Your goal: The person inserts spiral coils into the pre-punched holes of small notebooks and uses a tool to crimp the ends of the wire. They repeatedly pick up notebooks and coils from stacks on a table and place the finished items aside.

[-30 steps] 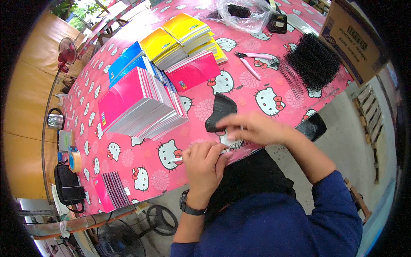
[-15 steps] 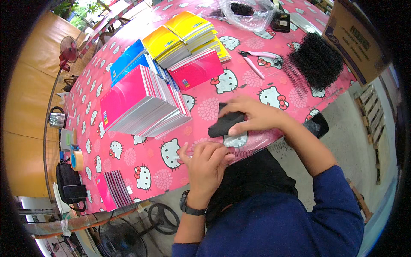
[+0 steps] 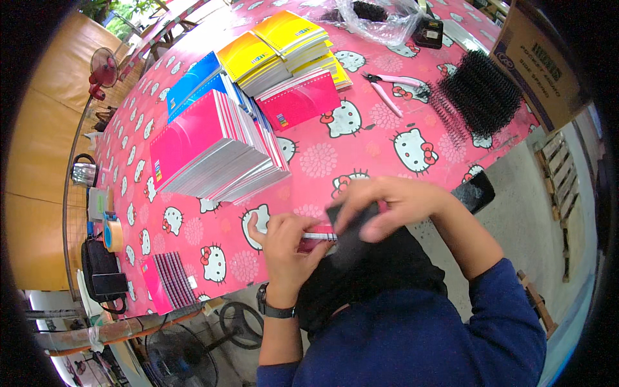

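Observation:
At the table's near edge, my left hand (image 3: 284, 242) grips a small pink notebook (image 3: 314, 244), its pale page edges facing up. Fingers curl over one side of it; most of the cover is hidden. My right hand (image 3: 396, 205) is closed on a black pad-like piece (image 3: 351, 233), smeared by motion, beside the notebook's right end. Whether pad and notebook touch I cannot tell. Beyond my hands stand stacks of pink notebooks (image 3: 213, 151), blue notebooks (image 3: 193, 87) and yellow notebooks (image 3: 255, 58). Pink-handled cutting pliers (image 3: 390, 97) lie to their right.
Black spiral coils (image 3: 480, 93) are heaped at the right, before a cardboard box (image 3: 541, 64). A clear plastic bag (image 3: 380, 22) lies at the back. Spiral-bound notebooks (image 3: 171, 280) sit at the near left, with a tape roll (image 3: 114, 236) and black bag (image 3: 103, 277) beyond.
My right hand has brought the black pad down from the tabletop toward the near edge. My left hand has shifted slightly left, and the pink notebook now shows in its grip.

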Demonstrator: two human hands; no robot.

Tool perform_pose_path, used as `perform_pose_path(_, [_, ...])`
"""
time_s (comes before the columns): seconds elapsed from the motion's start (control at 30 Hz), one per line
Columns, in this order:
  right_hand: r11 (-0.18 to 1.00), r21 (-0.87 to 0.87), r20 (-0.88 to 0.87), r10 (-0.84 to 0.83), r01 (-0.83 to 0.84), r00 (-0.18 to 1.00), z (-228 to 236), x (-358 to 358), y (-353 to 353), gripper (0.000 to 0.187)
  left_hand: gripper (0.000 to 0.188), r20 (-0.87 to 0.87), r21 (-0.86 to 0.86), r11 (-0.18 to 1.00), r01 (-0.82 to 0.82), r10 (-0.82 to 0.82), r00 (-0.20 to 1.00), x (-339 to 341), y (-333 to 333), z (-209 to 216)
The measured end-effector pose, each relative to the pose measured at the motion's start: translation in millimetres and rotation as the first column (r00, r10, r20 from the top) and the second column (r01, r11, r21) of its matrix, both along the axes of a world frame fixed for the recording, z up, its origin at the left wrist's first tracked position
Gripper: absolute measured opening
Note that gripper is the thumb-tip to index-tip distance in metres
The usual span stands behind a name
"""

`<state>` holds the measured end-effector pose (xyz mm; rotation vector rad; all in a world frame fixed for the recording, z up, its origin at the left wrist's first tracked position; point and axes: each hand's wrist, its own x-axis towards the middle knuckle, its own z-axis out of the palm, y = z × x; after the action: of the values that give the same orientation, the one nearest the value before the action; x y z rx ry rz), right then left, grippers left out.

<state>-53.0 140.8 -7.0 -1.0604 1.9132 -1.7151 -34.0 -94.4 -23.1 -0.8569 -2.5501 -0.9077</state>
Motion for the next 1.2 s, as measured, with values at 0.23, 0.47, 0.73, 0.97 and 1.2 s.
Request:
perform_pose_path(0.23, [0.983,0.155,0.031,-0.102,0.096,0.994,2,-10,-6,0.044,0.077,0.054,0.041,0.999,-0.031,0.029,0.998,-2,-5,-15])
perform_pose_path(0.47, [0.997,0.063,-0.001,-0.046,0.046,0.999,4,-9,-17,0.044,0.102,0.071,0.079,0.994,-0.075,0.069,0.995,1,-1,-14])
perform_pose_path(0.73, [0.987,0.143,-0.008,-0.071,0.072,0.997,-2,-21,-28,0.044,0.061,0.563,0.646,0.699,-0.307,-0.165,0.810,-5,-31,-60])
perform_pose_path(0.97, [0.987,0.158,0.079,-0.019,0.006,0.997,4,-31,-39,0.046,0.040,0.509,0.624,0.757,-0.195,-0.204,0.836,-7,-29,-50])
perform_pose_path(1.2, [0.940,0.284,-0.233,-0.125,0.190,0.965,0,-33,-54,0.044,0.046,0.527,0.593,0.770,-0.236,-0.149,0.837,-10,-35,-69])
